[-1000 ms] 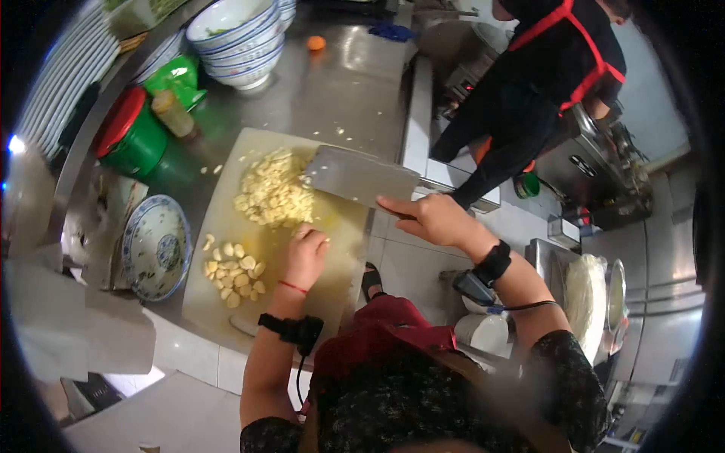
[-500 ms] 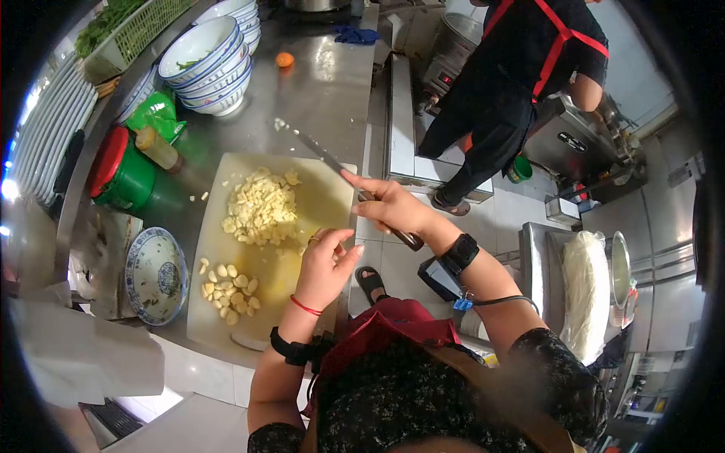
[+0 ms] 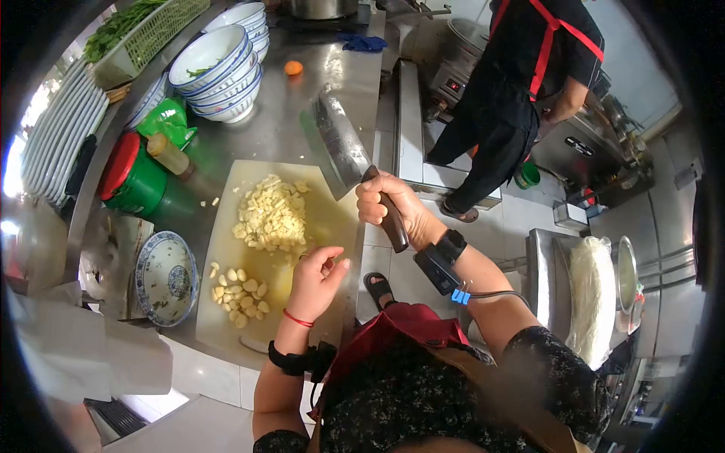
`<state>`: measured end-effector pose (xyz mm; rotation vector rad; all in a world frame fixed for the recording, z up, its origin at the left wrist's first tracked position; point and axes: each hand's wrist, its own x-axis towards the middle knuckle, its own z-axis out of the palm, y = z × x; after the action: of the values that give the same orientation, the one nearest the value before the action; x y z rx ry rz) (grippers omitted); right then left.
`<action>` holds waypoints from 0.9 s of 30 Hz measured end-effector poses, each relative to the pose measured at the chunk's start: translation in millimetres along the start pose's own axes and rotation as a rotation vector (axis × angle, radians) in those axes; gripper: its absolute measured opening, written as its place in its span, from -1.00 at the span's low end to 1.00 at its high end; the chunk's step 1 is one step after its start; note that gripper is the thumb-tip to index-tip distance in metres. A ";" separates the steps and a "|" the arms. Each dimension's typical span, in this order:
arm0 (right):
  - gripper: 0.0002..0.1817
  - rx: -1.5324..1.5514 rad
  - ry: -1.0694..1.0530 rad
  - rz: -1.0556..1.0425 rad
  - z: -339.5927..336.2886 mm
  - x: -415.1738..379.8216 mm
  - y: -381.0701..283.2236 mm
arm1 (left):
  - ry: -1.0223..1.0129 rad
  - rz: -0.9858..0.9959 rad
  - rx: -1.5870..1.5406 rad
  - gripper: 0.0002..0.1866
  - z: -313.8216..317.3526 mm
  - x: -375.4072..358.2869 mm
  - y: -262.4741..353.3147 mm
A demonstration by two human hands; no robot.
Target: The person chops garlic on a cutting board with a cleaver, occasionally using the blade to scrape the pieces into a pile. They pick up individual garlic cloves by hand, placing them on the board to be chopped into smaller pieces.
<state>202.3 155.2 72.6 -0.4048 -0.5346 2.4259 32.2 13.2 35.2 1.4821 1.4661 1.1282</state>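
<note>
My right hand (image 3: 387,202) is wrapped round the dark wooden handle of a cleaver (image 3: 340,143). Its broad, wet blade is raised over the far right corner of a cutting board (image 3: 332,226), flat side showing. My left hand (image 3: 319,281) hovers over the board's right side, empty, with loosely bent fingers and the thumb apart. A heap of chopped garlic (image 3: 272,215) lies on the board beyond that hand. Several whole peeled garlic cloves (image 3: 242,296) are grouped on the near left part. Bits of garlic lie loose on the metal counter.
Left of the board are a patterned bowl (image 3: 166,279), a green tub with a red lid (image 3: 136,174) and a squeeze bottle (image 3: 168,155). Stacked bowls (image 3: 219,79) and an orange fruit (image 3: 293,68) stand farther back. A person in dark clothes (image 3: 498,106) stands at the right.
The cleaver has turned from nearly edge-on to showing its flat side. My right hand has closed more fully round the handle. My left hand stays empty near the board.
</note>
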 end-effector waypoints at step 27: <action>-0.36 -2.155 -0.128 -0.401 -44.8 -98.1 65.3 | 0.435 -0.187 0.290 -0.78 -84.6 -57.6 -53.8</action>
<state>262.6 58.6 18.6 -0.7429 -2.6921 0.5736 -62.7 -46.8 7.7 1.2976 2.0963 1.2098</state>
